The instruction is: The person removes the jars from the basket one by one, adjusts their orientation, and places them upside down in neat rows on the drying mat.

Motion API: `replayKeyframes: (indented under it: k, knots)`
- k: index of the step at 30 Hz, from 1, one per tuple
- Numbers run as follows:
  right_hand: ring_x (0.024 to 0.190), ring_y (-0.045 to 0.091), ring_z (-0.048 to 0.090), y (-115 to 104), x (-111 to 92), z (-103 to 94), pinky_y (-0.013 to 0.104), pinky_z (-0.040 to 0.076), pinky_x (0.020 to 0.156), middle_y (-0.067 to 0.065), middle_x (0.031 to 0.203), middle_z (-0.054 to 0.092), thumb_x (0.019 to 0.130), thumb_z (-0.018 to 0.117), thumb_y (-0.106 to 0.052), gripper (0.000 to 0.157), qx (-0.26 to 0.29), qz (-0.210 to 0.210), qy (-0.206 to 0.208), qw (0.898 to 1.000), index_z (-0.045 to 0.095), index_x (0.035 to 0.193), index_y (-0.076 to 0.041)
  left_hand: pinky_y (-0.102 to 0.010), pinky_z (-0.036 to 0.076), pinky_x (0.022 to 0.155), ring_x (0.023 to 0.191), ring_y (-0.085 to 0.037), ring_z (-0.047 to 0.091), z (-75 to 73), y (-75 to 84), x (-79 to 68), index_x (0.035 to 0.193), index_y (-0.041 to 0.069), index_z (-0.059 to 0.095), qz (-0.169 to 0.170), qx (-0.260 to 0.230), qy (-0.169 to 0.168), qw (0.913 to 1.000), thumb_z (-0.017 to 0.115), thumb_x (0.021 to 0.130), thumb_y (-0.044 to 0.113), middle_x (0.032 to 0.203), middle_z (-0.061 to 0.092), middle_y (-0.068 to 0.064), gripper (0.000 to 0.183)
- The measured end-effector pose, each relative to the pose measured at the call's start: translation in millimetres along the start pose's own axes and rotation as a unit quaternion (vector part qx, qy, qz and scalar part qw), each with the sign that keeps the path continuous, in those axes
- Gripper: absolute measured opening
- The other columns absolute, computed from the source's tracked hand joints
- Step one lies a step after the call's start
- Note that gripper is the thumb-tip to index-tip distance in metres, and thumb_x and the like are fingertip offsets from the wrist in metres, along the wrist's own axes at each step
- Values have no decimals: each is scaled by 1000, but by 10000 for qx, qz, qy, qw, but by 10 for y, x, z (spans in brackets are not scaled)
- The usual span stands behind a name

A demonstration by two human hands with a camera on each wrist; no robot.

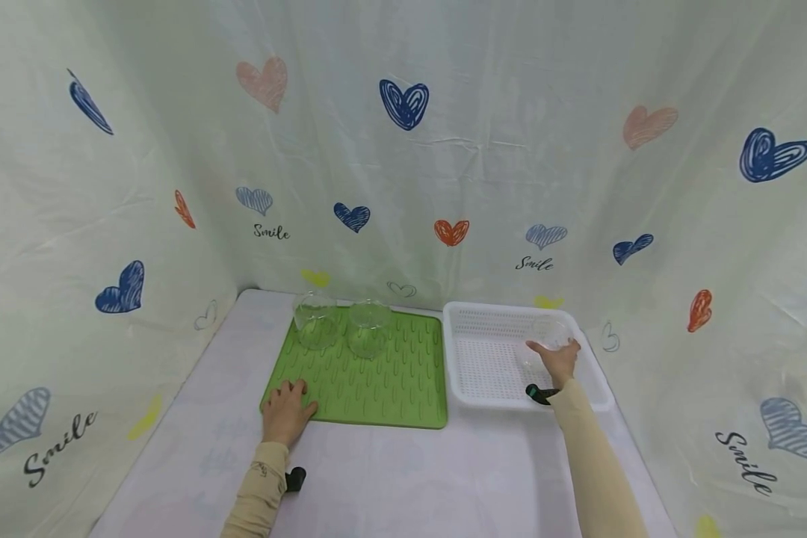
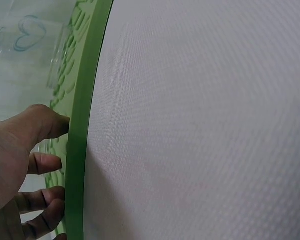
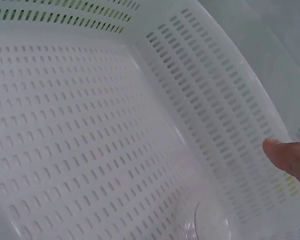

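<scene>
My left hand point(image 1: 285, 413) rests on the front left corner of the green ribbed mat point(image 1: 390, 373), its fingers spread; in the left wrist view the fingertips lie along the mat's raised edge. Two clear glasses, a left one point(image 1: 316, 323) and a right one point(image 1: 368, 330), stand side by side at the back of this mat. Over the right part of the white basket point(image 1: 459, 373), my right hand point(image 1: 560, 361) holds a clear glass point(image 1: 550, 327) between thumb and fingers. Another clear glass point(image 3: 210, 222) shows low in the basket in the right wrist view.
Slotted walls rise around the basket, which sits just right of the mat on a white-covered table point(image 1: 403, 478). A hanging curtain point(image 1: 403, 172) printed with hearts encloses the back and both sides.
</scene>
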State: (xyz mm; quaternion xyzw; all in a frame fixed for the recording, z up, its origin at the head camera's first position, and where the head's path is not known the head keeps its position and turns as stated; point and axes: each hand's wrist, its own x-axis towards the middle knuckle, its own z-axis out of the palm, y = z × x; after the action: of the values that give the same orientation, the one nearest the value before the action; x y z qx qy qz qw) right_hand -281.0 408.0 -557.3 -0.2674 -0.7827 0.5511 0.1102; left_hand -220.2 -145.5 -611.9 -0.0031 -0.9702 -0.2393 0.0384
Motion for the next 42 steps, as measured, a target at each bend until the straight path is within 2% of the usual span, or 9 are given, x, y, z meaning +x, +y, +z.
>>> replayKeyframes:
  k: [6,12,15,19,22,28,33,36,42]
  knots:
    - [146,45,4,31,52,-7,56,10,120,24,158,-2,79,78,-21,117,163,-85,-223,9996,-14,149,-10,-53,43,74,96,-40,50,-7,11,11,104,7,55,-9,1,11,10000,72,85,29,101,52,-17,33]
    - [146,44,-1,27,78,-39,55,8,121,23,158,-10,82,77,-20,121,-42,184,-657,9977,-25,147,-9,-51,42,73,94,-39,49,-27,26,8,104,7,56,-19,-60,63,10000,72,85,28,100,52,-17,33]
    - [145,48,2,25,76,-62,60,15,117,25,156,-13,83,75,-20,121,-168,286,-1036,9941,-28,146,-7,-51,42,73,94,-39,49,-22,26,6,104,7,56,-26,-56,48,10000,72,85,28,100,52,-17,32]
    - [141,49,12,47,100,-69,68,29,107,27,153,-11,85,73,-24,115,-533,184,-1558,9862,-21,147,-6,-51,43,73,94,-39,49,-17,24,0,103,7,55,-40,-25,13,10000,72,85,28,100,52,-17,33]
    - [140,49,15,78,139,-64,68,33,105,27,153,-9,86,72,-29,114,-804,237,-1756,9809,-20,148,-5,-52,43,73,94,-39,49,-20,26,-5,103,7,55,-40,-16,29,10000,72,85,28,100,52,-18,33]
    - [141,51,12,93,170,-50,69,28,107,29,155,-11,84,72,-38,121,-800,571,-1733,9800,-27,146,-4,-51,43,72,92,-38,49,-28,37,-12,103,7,55,-28,21,52,10000,72,85,28,99,51,-17,33]
    - [144,48,3,76,173,-32,66,15,114,29,156,-14,83,72,-41,122,-532,721,-1458,9852,-27,146,-5,-52,43,73,94,-39,49,-28,39,-18,104,6,55,-26,65,32,10000,71,85,29,101,52,-18,33]
    - [146,46,-1,41,166,-4,60,10,118,27,157,-16,83,73,-41,124,-396,592,-1375,9879,-27,146,-5,-54,43,74,95,-41,50,-38,37,-26,103,6,55,-23,87,76,9999,72,85,28,101,52,-19,33]
    - [146,45,-3,-35,105,60,57,10,119,25,157,-16,86,72,-35,121,-397,174,-1385,9894,-29,146,-5,-56,44,76,98,-43,51,-39,30,-35,104,6,56,-22,114,29,9999,72,85,28,104,53,-20,33]
